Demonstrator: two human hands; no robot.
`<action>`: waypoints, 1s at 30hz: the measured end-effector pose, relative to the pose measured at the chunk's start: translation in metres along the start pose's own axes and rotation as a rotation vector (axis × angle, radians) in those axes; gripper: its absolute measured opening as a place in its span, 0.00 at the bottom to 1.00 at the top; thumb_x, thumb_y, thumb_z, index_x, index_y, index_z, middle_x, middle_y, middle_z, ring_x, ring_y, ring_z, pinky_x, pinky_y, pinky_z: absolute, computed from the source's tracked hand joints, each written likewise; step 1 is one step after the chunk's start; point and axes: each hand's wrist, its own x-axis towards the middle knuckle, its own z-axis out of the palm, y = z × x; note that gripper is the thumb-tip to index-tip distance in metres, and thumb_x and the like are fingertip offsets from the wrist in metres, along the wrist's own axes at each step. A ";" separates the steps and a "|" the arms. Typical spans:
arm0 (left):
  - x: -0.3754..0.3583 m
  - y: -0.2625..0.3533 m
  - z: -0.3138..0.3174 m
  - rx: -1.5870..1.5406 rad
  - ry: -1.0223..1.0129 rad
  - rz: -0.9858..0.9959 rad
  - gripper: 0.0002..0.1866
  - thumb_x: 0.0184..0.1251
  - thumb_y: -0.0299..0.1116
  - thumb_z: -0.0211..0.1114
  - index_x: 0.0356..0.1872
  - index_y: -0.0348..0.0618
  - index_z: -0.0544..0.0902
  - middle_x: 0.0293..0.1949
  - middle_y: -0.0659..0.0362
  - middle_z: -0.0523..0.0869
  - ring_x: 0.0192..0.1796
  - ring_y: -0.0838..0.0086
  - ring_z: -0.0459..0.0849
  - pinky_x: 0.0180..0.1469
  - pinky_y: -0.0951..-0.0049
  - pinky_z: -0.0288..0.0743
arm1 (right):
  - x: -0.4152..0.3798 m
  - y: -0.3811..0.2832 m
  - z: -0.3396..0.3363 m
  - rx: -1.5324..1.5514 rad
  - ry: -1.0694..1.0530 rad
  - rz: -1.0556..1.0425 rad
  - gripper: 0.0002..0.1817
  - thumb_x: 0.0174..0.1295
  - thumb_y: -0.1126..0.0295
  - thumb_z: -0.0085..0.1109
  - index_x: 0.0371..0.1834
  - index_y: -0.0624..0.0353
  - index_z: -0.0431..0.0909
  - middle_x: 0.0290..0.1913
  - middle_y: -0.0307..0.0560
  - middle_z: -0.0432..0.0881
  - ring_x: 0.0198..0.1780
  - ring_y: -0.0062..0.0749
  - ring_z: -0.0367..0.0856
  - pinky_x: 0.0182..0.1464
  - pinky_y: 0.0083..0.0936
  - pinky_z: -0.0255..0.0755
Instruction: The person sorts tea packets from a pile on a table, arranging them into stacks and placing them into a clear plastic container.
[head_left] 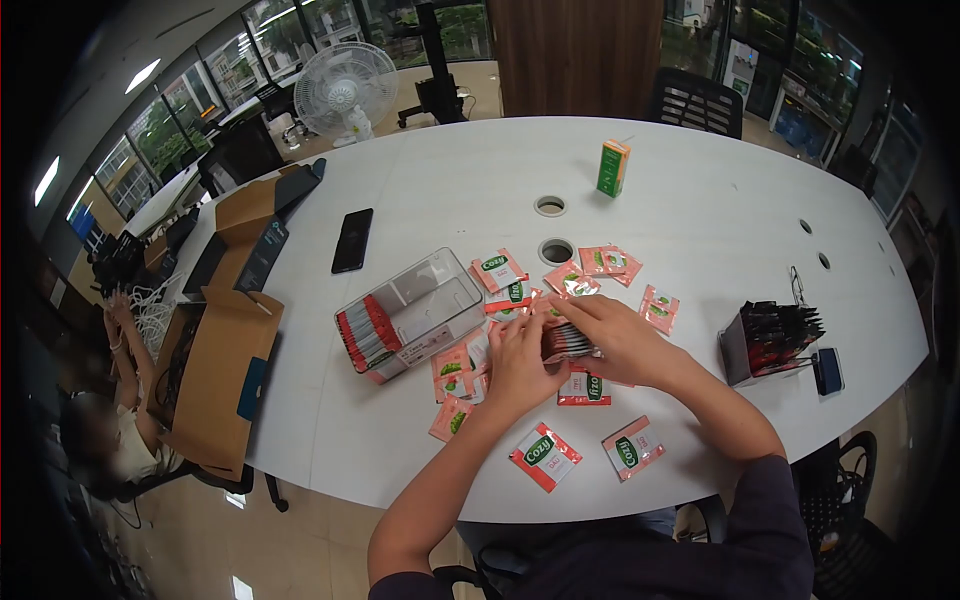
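Note:
Between my two hands stands a stack of tea sachets (568, 342), seen edge-on. My left hand (522, 362) is closed around its left side, and my right hand (622, 338) curls over its top and right side. Loose pink and red Cozy sachets lie around them, among them a red-edged sachet (546, 457) and a pink sachet (633, 448) near the front. Left of my hands is a clear plastic box (440, 287), with a row of upright sachets (368, 335) packed in its left end. My fingers partly hide the stack.
A black phone (352, 240) and opened cardboard boxes (222, 380) are on the left. At the right stands a holder of dark packets (770, 340). A green carton (613, 168) is behind two table holes (556, 250). Another person (125, 420) sits far left.

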 end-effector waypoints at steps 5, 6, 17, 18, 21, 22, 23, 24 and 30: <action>0.001 0.002 -0.017 -0.066 0.065 0.021 0.51 0.40 0.36 0.79 0.71 0.44 0.62 0.52 0.58 0.86 0.60 0.63 0.80 0.67 0.49 0.52 | 0.012 -0.008 -0.003 0.225 -0.007 0.029 0.50 0.45 0.74 0.76 0.77 0.56 0.62 0.55 0.58 0.83 0.52 0.55 0.84 0.54 0.41 0.80; 0.003 0.002 -0.024 -0.106 0.071 0.008 0.53 0.40 0.36 0.79 0.72 0.45 0.61 0.52 0.58 0.86 0.60 0.62 0.80 0.67 0.49 0.51 | 0.015 -0.010 -0.005 0.181 0.025 0.014 0.50 0.46 0.74 0.76 0.76 0.57 0.62 0.51 0.56 0.85 0.48 0.53 0.85 0.50 0.40 0.81; 0.012 -0.022 -0.020 -0.359 0.504 -0.120 0.56 0.52 0.27 0.78 0.77 0.37 0.48 0.58 0.47 0.75 0.59 0.56 0.76 0.64 0.56 0.68 | 0.104 -0.011 -0.039 0.251 0.331 0.091 0.33 0.45 0.76 0.76 0.58 0.60 0.77 0.46 0.49 0.86 0.45 0.39 0.85 0.50 0.31 0.78; 0.009 -0.021 -0.017 -0.319 0.465 -0.165 0.52 0.53 0.27 0.78 0.76 0.37 0.52 0.57 0.48 0.76 0.59 0.55 0.76 0.64 0.56 0.69 | 0.117 -0.014 -0.040 0.294 0.299 0.056 0.33 0.45 0.76 0.77 0.58 0.61 0.77 0.46 0.48 0.86 0.44 0.38 0.84 0.50 0.30 0.78; 0.005 -0.010 -0.020 -0.184 0.392 -0.183 0.30 0.58 0.28 0.73 0.60 0.38 0.70 0.52 0.50 0.79 0.58 0.54 0.75 0.62 0.54 0.70 | 0.159 -0.032 -0.023 0.419 0.123 -0.013 0.33 0.44 0.75 0.78 0.57 0.61 0.77 0.44 0.47 0.85 0.43 0.34 0.82 0.49 0.30 0.79; 0.005 -0.016 -0.011 -0.128 0.372 -0.131 0.27 0.58 0.28 0.72 0.57 0.38 0.71 0.51 0.50 0.79 0.58 0.53 0.75 0.61 0.54 0.70 | 0.172 -0.034 -0.008 0.344 0.045 -0.086 0.33 0.44 0.75 0.78 0.57 0.61 0.77 0.43 0.48 0.85 0.44 0.39 0.84 0.48 0.33 0.79; 0.005 -0.018 -0.005 -0.072 0.351 -0.079 0.24 0.58 0.28 0.72 0.54 0.39 0.72 0.50 0.51 0.80 0.58 0.52 0.75 0.61 0.53 0.69 | 0.185 -0.032 0.012 0.251 0.070 -0.275 0.31 0.44 0.74 0.77 0.56 0.60 0.77 0.44 0.49 0.85 0.44 0.47 0.84 0.45 0.37 0.79; 0.004 -0.018 -0.003 -0.108 0.326 -0.081 0.22 0.58 0.28 0.71 0.52 0.39 0.73 0.50 0.51 0.80 0.59 0.51 0.75 0.60 0.52 0.69 | 0.196 -0.034 0.026 0.125 -0.023 -0.279 0.31 0.44 0.73 0.77 0.56 0.57 0.76 0.45 0.49 0.85 0.45 0.51 0.83 0.49 0.39 0.76; 0.002 -0.021 0.002 -0.055 0.245 -0.055 0.28 0.59 0.29 0.69 0.61 0.36 0.73 0.62 0.44 0.76 0.67 0.47 0.69 0.66 0.51 0.67 | 0.223 -0.034 0.088 -0.066 0.016 -0.365 0.32 0.46 0.74 0.74 0.57 0.55 0.71 0.44 0.44 0.84 0.52 0.42 0.82 0.53 0.42 0.68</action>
